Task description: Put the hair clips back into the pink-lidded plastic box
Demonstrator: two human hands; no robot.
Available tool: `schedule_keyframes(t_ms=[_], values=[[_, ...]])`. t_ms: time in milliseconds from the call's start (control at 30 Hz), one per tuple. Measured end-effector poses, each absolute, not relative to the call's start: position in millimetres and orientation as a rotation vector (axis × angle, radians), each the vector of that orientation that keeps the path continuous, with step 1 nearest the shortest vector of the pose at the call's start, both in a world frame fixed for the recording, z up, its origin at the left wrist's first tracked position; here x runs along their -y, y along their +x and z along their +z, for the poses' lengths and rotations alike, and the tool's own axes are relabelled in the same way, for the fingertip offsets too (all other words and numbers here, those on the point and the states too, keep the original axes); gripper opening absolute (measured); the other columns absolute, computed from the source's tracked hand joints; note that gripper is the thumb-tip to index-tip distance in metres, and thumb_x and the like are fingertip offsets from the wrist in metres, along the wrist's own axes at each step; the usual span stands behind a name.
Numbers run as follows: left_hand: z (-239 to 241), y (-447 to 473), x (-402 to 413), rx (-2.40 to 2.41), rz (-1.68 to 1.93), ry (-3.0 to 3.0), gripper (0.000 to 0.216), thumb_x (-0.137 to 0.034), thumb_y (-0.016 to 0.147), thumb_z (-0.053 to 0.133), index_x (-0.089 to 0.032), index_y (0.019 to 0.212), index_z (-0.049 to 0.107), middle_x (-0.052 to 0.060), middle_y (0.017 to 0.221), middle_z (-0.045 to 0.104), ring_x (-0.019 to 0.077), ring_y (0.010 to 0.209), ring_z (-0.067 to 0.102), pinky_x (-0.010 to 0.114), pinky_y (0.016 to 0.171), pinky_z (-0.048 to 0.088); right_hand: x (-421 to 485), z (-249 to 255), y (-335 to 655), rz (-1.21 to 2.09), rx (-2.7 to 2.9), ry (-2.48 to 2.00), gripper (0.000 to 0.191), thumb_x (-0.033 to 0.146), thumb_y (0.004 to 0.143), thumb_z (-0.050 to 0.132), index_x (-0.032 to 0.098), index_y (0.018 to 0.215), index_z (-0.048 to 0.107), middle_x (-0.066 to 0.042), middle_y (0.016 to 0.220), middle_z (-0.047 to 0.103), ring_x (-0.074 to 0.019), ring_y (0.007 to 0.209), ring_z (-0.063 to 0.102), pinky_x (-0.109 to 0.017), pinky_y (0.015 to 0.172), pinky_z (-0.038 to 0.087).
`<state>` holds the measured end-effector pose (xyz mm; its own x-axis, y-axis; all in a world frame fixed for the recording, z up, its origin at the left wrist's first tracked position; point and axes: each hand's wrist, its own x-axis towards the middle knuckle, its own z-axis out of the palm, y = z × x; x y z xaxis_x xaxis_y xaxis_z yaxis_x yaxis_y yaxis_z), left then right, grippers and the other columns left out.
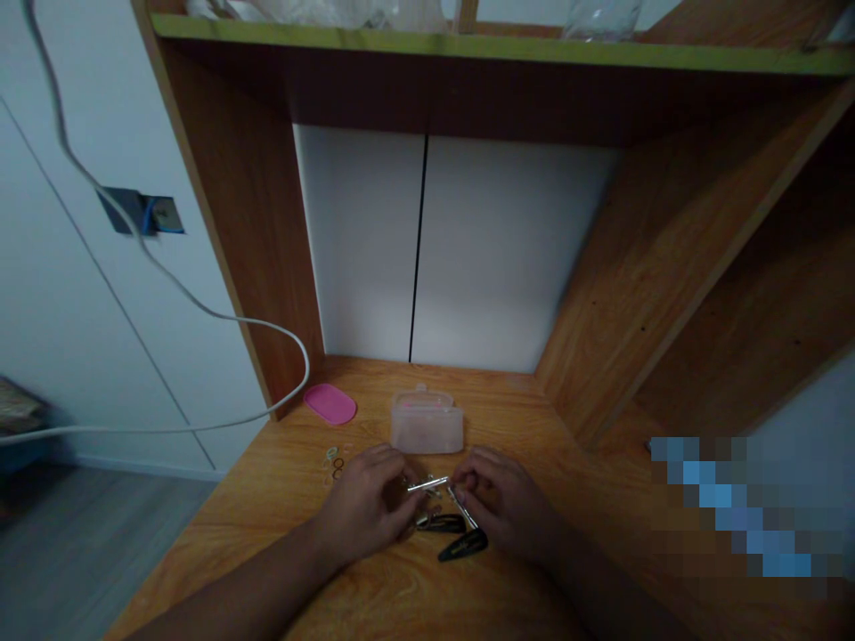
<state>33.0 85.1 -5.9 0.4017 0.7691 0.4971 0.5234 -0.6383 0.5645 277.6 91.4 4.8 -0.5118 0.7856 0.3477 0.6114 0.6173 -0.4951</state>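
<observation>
My left hand (370, 494) pinches one end of a slim, shiny silver hair clip (427, 485) that points right. My right hand (500, 499) is closed, its fingertips around a second silver clip (464, 507) slanting down beside its thumb; part of it is hidden. The tips of the two clips nearly meet between my hands. Below them on the table lie two black snap hair clips, one at the back (446, 523) and one nearer me (463, 545). More small clips lie between the hands, too small to tell apart.
A clear plastic case (427, 427) stands just beyond my hands. Left of it lie a pink oval lid or dish (329, 404) and several small hair elastics (336, 465). A white cable (294, 343) hangs at the left. A shelf (427, 40) crosses above the wooden table.
</observation>
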Motion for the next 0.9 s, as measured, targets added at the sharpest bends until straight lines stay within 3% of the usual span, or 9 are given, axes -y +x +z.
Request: schedule_keyframes(t_ms=[100, 267, 433, 633, 900], values=[[-6.5, 33.4, -85.8, -1.194, 1.033, 2.298, 0.005, -0.021, 0.083, 0.066, -0.02, 0.087, 0.067, 0.004, 0.086, 0.071, 0.02, 0.081, 0.064, 0.031, 0.075, 0.047, -92.0, 2.6, 275.9, 0.415, 2.297, -1.172, 0.009, 0.02, 0.082, 0.063, 0.022, 0.091, 0.062, -0.002, 0.084, 0.063, -0.0185, 0.08, 0.059, -0.03, 0.073, 0.044], [-2.1, 33.2, -82.3, -1.105, 0.97, 2.301, 0.028, -0.018, 0.085, 0.058, -0.02, 0.113, 0.066, 0.006, 0.098, 0.071, 0.0216, 0.089, 0.065, 0.033, 0.081, 0.049, -89.3, 0.0, 271.5, 0.412, 2.343, -1.212, 0.01, 0.02, 0.078, 0.067, 0.022, 0.085, 0.061, -0.002, 0.085, 0.062, -0.0199, 0.082, 0.058, -0.031, 0.074, 0.044], [0.9, 32.7, -80.5, -1.02, 0.939, 2.333, 0.03, -0.014, 0.085, 0.054, -0.021, 0.111, 0.067, 0.006, 0.101, 0.072, 0.0221, 0.093, 0.065, 0.034, 0.086, 0.049, -88.8, -0.2, 270.3, 0.433, 2.337, -1.151, 0.014, 0.014, 0.079, 0.064, 0.022, 0.089, 0.061, -0.003, 0.09, 0.064, -0.0206, 0.088, 0.059, -0.032, 0.079, 0.045], [-1.5, 32.9, -81.4, -1.017, 0.972, 2.356, 0.026, -0.014, 0.088, 0.052, -0.02, 0.107, 0.068, 0.006, 0.096, 0.071, 0.0214, 0.091, 0.064, 0.033, 0.084, 0.048, -89.4, -1.5, 269.7, 0.407, 2.273, -1.106, 0.008, 0.025, 0.093, 0.058, 0.022, 0.096, 0.064, -0.005, 0.089, 0.067, -0.0205, 0.086, 0.062, -0.033, 0.078, 0.047], [-8.6, 33.6, -83.5, -0.966, 1.045, 2.335, 0.018, -0.014, 0.089, 0.057, -0.02, 0.102, 0.069, 0.006, 0.093, 0.069, 0.0191, 0.089, 0.063, 0.03, 0.081, 0.048, -94.5, -4.4, 270.9, 0.269, 2.269, -0.866, 0.012, 0.024, 0.096, 0.059, 0.024, 0.104, 0.068, -0.004, 0.09, 0.072, -0.0187, 0.084, 0.064, -0.032, 0.077, 0.05]])
